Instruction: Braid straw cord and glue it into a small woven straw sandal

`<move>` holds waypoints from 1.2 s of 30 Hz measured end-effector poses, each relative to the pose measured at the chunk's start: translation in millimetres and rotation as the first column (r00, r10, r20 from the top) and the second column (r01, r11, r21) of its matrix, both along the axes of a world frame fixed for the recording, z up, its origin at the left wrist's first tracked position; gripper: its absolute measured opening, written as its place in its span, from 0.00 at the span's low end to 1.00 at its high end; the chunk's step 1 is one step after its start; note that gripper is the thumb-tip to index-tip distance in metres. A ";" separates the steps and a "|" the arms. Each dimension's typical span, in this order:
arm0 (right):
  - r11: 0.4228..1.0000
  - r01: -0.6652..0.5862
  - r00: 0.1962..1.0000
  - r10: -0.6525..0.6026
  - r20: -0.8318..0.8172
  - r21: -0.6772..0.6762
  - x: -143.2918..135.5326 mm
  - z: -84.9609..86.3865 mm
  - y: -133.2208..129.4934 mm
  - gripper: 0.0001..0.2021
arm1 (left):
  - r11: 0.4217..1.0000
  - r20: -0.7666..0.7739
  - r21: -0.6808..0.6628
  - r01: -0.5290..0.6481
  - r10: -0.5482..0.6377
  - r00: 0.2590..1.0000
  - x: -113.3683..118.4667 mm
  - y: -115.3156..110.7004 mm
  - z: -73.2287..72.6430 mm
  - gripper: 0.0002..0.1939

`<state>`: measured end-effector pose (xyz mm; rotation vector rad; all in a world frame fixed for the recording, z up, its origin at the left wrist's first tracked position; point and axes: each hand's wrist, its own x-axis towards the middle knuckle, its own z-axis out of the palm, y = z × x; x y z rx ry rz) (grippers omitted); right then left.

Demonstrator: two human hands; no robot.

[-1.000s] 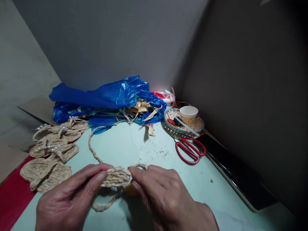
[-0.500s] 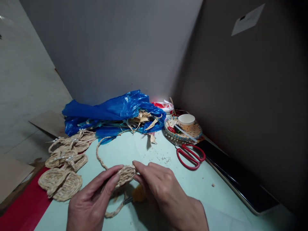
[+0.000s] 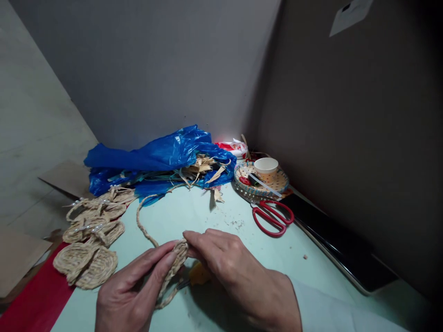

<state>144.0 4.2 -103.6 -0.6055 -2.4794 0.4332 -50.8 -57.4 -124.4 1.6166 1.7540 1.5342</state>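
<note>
A coiled piece of braided straw (image 3: 177, 261) is held up above the pale green tabletop, tilted on edge. My left hand (image 3: 138, 286) pinches its left side between thumb and fingers. At its upper right edge, the fingertips of my right hand (image 3: 235, 272) are closed on it. A long straw braid (image 3: 141, 223) runs from the blue bag down to the coil, and a loop of braid hangs below. Behind my right hand, a tool with a yellow-orange handle (image 3: 199, 274) lies partly hidden on the table.
Finished-looking woven straw pieces (image 3: 86, 263) lie at left by a red strip (image 3: 41, 299). Behind are a blue plastic bag (image 3: 148, 157) with straw, a basket (image 3: 280, 184) holding a cup (image 3: 266, 166), red-handled scissors (image 3: 273, 217) and a black flat device (image 3: 346, 249).
The coil has turned more edge-on between my hands and looks narrower. My right hand has moved slightly left, closer to my left hand. The whole view has shifted a little.
</note>
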 end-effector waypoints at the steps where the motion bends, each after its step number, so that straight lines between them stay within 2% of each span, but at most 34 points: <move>1: 1.000 -0.003 1.000 0.003 0.004 -0.002 0.4 -0.1 -0.2 0.19 | 1.000 0.000 0.002 0.006 -0.006 1.000 0.4 -0.5 -0.4 0.09; 7: 1.000 -0.027 0.998 0.028 0.057 -0.010 2.1 5.5 -0.2 0.18 | 0.994 0.107 -0.037 -0.105 0.108 0.988 11.4 -4.5 0.1 0.07; 11: 0.994 -0.077 0.985 0.088 0.150 -0.076 1.5 13.4 0.2 0.17 | 0.991 0.057 -0.038 -0.127 0.129 0.990 13.5 -4.2 2.8 0.09; 16: 0.993 -0.082 0.973 0.098 0.211 -0.082 -1.8 15.1 0.2 0.14 | 0.997 -0.005 -0.029 -0.076 0.076 0.997 6.4 -2.9 0.5 0.04; 19: 0.996 -0.084 0.975 0.090 0.203 -0.038 -3.8 10.7 -1.0 0.12 | 0.996 -0.005 0.018 -0.088 0.088 0.996 5.6 -2.8 -2.8 0.07; 22: 0.996 -0.094 0.977 0.095 0.193 -0.012 -4.4 6.8 -1.1 0.12 | 0.999 -0.010 0.028 -0.042 0.043 0.999 7.1 -2.4 -3.6 0.10; 27: 0.985 -0.138 0.972 0.154 0.179 -0.099 1.0 7.8 5.6 0.16 | 0.998 0.005 -0.056 -0.041 0.041 0.999 4.5 0.8 1.7 0.07; 29: 0.977 -0.159 0.971 0.180 0.157 -0.139 4.2 9.5 10.6 0.21 | 0.992 -0.001 -0.122 0.001 -0.001 1.000 -1.0 3.6 5.0 0.05; 32: 0.959 -0.183 0.973 0.208 0.098 -0.217 7.3 11.9 18.7 0.21 | 0.972 -0.008 -0.213 0.100 -0.104 0.995 -10.9 7.9 11.0 0.06; 36: 0.938 -0.164 0.980 0.189 0.055 -0.306 7.9 15.2 26.1 0.18 | 0.952 0.117 -0.303 0.042 -0.006 0.993 -14.0 10.6 20.3 0.13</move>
